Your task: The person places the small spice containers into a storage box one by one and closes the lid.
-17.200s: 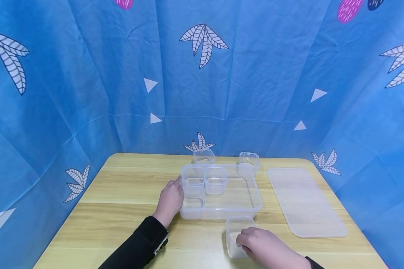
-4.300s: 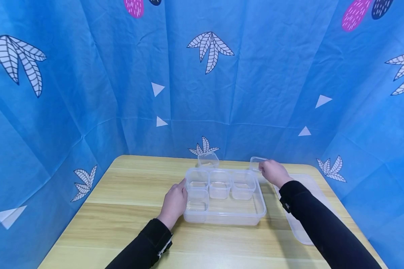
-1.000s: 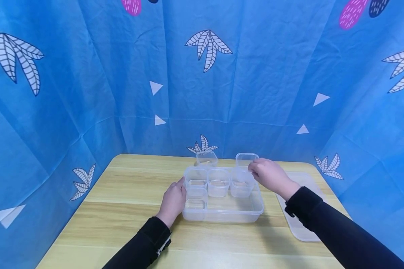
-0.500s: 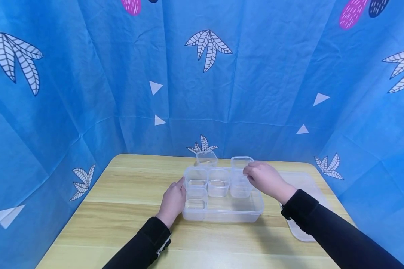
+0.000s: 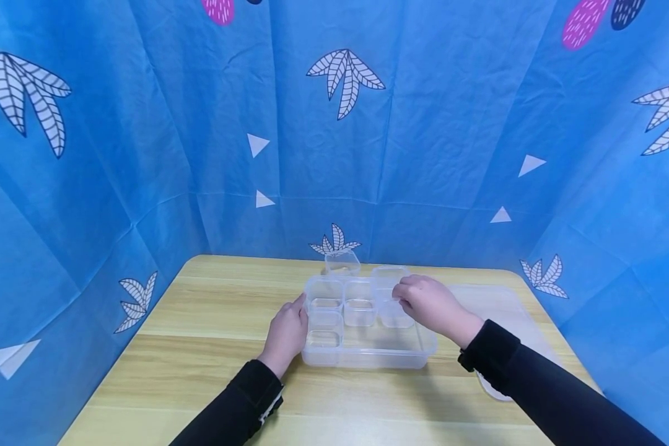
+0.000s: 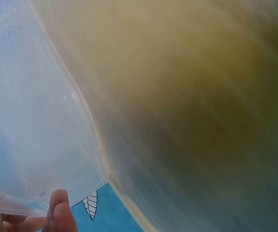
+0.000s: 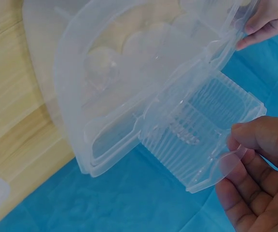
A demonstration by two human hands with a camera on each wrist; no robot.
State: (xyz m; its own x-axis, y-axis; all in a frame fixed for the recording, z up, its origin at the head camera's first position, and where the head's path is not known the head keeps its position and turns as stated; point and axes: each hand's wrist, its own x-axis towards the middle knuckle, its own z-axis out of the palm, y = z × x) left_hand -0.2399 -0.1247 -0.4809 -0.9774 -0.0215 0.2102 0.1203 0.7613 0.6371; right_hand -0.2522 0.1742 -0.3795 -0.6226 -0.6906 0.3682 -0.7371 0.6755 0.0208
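Clear plastic small cup (image 5: 388,277), pinched in right hand (image 5: 427,303), risking snagging seated cups; left hand (image 5: 286,331) flat, bracing clear rectangular tray (image 5: 368,359) left edge.

Small cup (image 5: 389,277) in right hand (image 5: 427,303), now farther left.
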